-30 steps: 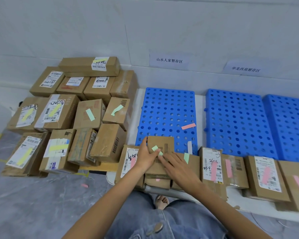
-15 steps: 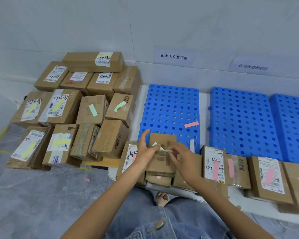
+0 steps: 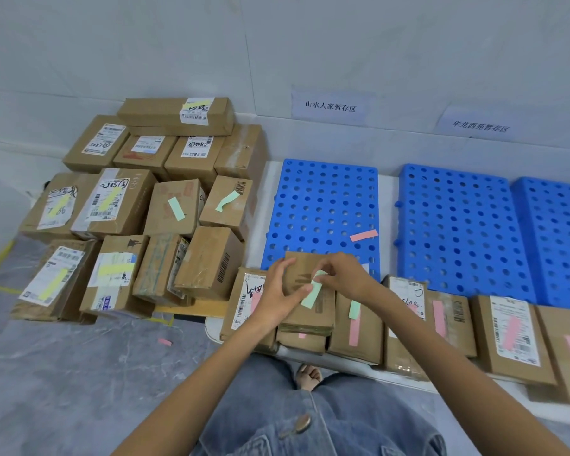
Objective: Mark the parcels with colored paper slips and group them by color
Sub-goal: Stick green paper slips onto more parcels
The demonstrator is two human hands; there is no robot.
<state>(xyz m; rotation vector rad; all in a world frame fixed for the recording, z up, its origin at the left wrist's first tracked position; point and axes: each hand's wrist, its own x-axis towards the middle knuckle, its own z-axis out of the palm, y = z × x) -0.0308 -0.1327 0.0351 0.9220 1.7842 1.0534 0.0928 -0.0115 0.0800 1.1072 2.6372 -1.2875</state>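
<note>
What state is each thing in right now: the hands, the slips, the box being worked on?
top parcel: stacked on another parcel.
green slip: on the top parcel, held at both ends.
left hand: fingers straight, pressing the slip's lower end.
right hand: pinching the slip's upper end.
pink slip: loose on the blue pallet.

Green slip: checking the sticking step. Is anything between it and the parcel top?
Nothing visible. The green slip, pinched by the right hand, lies over bare cardboard of the parcel; the left hand rests on the parcel.
</note>
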